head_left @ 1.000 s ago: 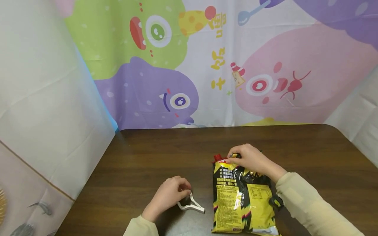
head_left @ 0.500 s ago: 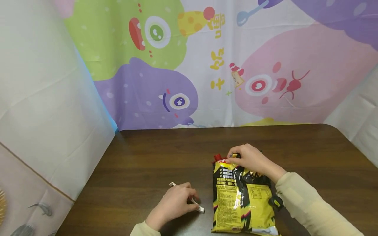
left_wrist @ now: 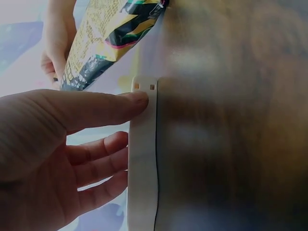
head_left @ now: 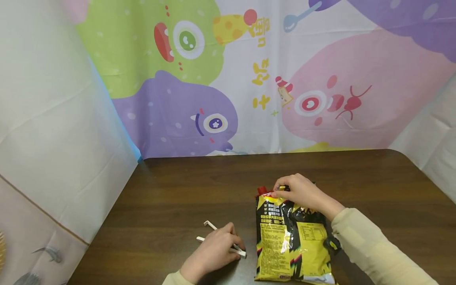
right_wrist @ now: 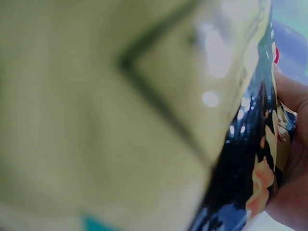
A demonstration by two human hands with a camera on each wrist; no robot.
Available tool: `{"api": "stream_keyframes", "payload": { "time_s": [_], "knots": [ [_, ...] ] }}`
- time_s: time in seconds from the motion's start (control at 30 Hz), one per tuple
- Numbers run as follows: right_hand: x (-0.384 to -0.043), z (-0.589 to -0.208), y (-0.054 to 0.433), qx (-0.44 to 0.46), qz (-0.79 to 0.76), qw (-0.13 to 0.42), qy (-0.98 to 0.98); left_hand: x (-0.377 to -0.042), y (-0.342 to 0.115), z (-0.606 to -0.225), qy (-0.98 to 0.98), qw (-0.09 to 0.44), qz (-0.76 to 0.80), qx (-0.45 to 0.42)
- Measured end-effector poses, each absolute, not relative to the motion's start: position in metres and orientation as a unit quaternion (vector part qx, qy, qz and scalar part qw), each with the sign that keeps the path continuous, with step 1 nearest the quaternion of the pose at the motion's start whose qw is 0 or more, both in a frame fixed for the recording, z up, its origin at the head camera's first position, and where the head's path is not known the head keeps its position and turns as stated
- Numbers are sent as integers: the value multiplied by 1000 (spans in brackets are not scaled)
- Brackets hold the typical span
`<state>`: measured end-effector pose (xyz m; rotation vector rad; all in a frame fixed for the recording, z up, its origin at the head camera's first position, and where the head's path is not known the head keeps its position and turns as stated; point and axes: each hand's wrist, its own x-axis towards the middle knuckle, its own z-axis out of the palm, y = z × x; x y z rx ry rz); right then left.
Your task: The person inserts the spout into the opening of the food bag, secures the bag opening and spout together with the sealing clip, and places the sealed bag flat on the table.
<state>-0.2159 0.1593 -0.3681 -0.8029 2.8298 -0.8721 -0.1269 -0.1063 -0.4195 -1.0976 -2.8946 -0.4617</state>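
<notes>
My left hand (head_left: 217,247) pinches a white bag sealing clip (head_left: 210,225) just left of the bag. The clip's two long arms are spread and stick out past the hand toward the upper left. In the left wrist view the thumb presses on the clip's flat end (left_wrist: 143,115), where two small square holes show. Standing to the right is a glossy yellow and black plastic package (head_left: 276,245) with printed text. My right hand (head_left: 303,194) grips its top edge. In the right wrist view the package's surface (right_wrist: 96,120) fills most of the frame, blurred, and partly hides the hand.
A red cap-like piece (head_left: 262,190) shows at the package's top left corner. Beside the right sleeve is a small black object (head_left: 333,244), kind unclear. The dark wooden table (head_left: 171,198) ends at a cartoon-printed curtain (head_left: 256,130), with white cloth on both sides.
My left hand has shifted slightly right and down along the clip toward its end near the package. The clip's spread arms now show on the hand's left side. The right hand stays put.
</notes>
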Motion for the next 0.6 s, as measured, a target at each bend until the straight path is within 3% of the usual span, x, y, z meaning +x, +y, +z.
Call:
{"api": "stream_keyframes", "payload": {
  "time_s": [0.3, 0.6],
  "knots": [
    [-216, -369, 159, -265, -285, 40, 921, -127, -106, -417, -927, 24, -166, -335],
    [-216, -367, 159, -263, -283, 43, 921, -131, -109, -410, -935, 105, -209, -266]
  ]
}}
